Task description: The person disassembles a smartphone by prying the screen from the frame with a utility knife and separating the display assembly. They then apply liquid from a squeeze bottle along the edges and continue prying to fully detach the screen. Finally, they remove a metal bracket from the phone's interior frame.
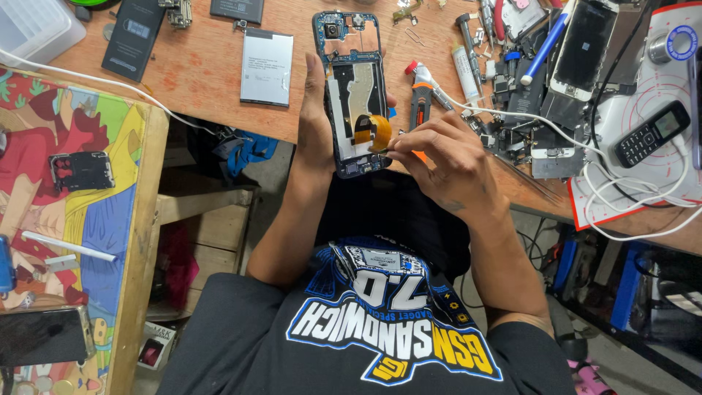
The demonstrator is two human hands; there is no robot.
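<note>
Over the cluttered wooden bench my left hand grips the opened phone frame upright, long axis pointing away, while my right hand pinches its orange flex cable from the right

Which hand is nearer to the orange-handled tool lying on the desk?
The right hand. It sits just in front of the orange-handled tool, partly covering its lower end. The left hand is farther, on the far side of the opened phone it holds.
</note>
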